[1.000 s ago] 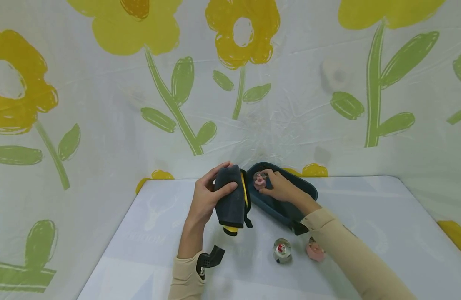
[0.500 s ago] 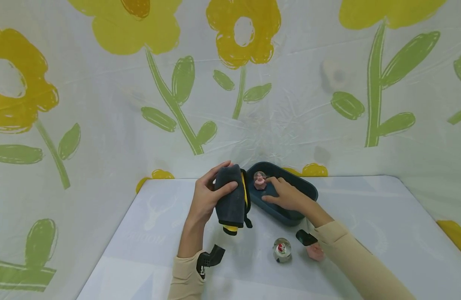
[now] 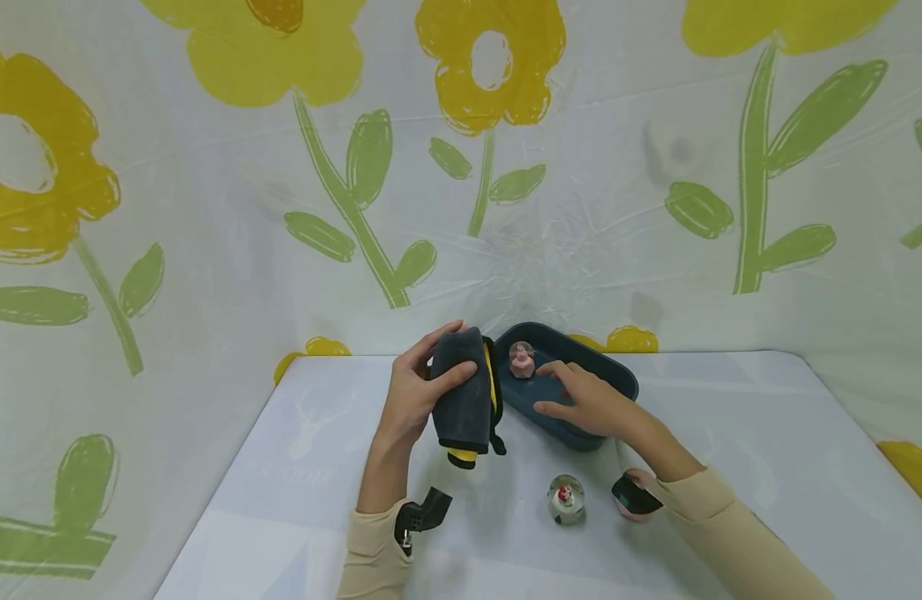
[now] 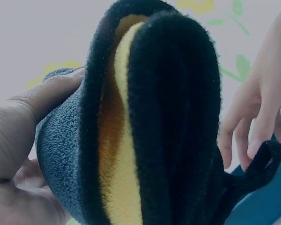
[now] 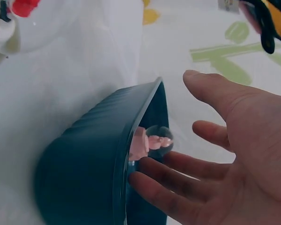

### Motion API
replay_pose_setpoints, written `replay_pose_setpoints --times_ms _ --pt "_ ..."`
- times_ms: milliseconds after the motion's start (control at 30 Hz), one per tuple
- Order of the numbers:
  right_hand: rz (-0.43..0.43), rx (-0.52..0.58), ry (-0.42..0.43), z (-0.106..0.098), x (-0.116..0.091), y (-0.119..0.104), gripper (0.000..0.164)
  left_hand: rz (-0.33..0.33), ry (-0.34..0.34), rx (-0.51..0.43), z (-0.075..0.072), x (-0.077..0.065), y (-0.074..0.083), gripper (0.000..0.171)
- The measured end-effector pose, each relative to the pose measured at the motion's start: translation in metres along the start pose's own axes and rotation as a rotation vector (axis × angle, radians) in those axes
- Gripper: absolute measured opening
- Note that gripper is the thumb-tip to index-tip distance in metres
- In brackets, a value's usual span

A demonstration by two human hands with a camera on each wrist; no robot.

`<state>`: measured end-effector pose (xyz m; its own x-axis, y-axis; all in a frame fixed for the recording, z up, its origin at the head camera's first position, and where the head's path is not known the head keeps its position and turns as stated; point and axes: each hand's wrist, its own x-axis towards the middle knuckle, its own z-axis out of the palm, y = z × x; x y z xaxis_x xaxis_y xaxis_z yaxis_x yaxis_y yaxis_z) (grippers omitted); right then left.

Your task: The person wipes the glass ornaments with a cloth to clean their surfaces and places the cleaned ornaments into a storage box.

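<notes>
My left hand (image 3: 418, 385) grips a folded grey towel (image 3: 461, 392) with a yellow inner side, black edging and a hanging loop, raised above the table. In the left wrist view the towel's folds (image 4: 126, 140) fill the middle, and the thumb lies along its side. A small pink snow globe (image 3: 522, 360) stands upright inside the dark blue bin (image 3: 551, 427), at its left end. Over that bin hovers my right hand (image 3: 584, 400), fingers spread and loosely bent, holding nothing. The right wrist view has the snow globe (image 5: 152, 142) beyond the bin's rim, close to the fingertips.
A clear snow globe with a red and white figure (image 3: 566, 500) stands on the white table (image 3: 318, 500) in front of the bin. Right of it, a pink-based globe (image 3: 632, 479) is partly covered by the right wrist camera. A flower-printed curtain (image 3: 596, 275) hangs behind.
My right hand has let go of the pink snow globe in the bin and drawn back to the right, its fingers opening. The left hand and towel have hardly moved.
</notes>
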<state>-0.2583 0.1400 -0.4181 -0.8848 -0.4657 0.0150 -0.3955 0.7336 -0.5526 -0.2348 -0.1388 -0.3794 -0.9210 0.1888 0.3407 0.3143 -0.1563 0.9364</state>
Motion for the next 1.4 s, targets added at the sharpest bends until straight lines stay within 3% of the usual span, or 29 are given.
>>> replay_pose_setpoints --times_ms 400,867,1033,1400 --pt "-0.095 -0.068 0.047 -0.002 -0.027 -0.006 0.058 -0.015 0.012 0.004 -0.001 0.0 -0.004 0.054" --pt "-0.128 -0.055 0.093 0.003 -0.06 -0.014 0.046 -0.022 0.014 0.003 -0.001 -0.001 -0.005 0.054" --pt "-0.175 -0.057 0.103 0.005 -0.071 -0.017 0.045 -0.022 0.014 0.011 -0.001 0.001 -0.005 0.055" --pt "-0.035 -0.019 -0.034 0.029 -0.086 -0.024 0.053 -0.025 0.016 0.029 -0.001 0.001 -0.003 0.054"
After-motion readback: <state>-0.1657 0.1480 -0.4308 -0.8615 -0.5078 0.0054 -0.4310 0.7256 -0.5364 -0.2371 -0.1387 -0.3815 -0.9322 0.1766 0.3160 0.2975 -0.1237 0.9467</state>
